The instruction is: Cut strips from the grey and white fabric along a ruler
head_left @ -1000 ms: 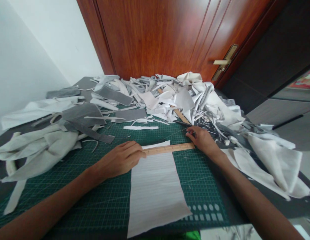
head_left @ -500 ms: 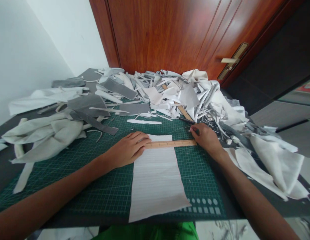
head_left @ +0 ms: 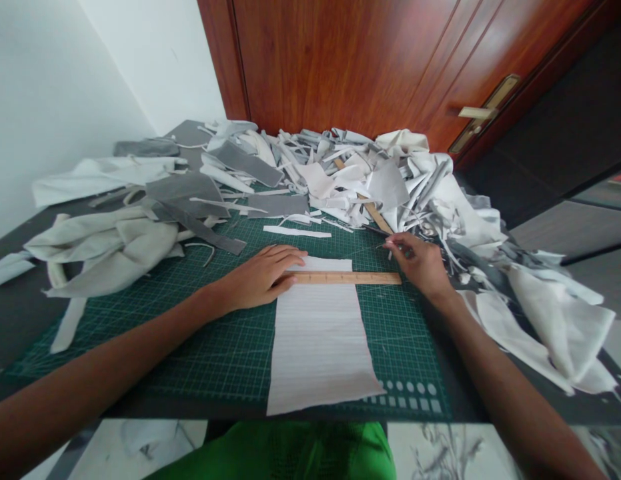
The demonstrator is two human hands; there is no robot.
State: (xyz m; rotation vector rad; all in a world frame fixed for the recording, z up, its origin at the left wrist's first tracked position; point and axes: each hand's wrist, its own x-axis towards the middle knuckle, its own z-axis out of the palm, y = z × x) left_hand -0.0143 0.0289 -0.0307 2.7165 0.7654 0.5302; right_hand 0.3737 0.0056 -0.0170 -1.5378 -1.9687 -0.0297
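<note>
Now the wooden ruler (head_left: 343, 278) is squared across the white fabric strip (head_left: 317, 340) under the flat left hand (head_left: 257, 279), a thin dark tool (head_left: 375, 230) pinched in the right hand (head_left: 420, 263).

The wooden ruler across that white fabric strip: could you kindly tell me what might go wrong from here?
The left hand holds only one end of the wooden ruler, so the far end might shift on the white fabric strip. The right hand is beside a dark tool that could nick fingers. The scrap heap could slide onto the cutting mat.
</note>
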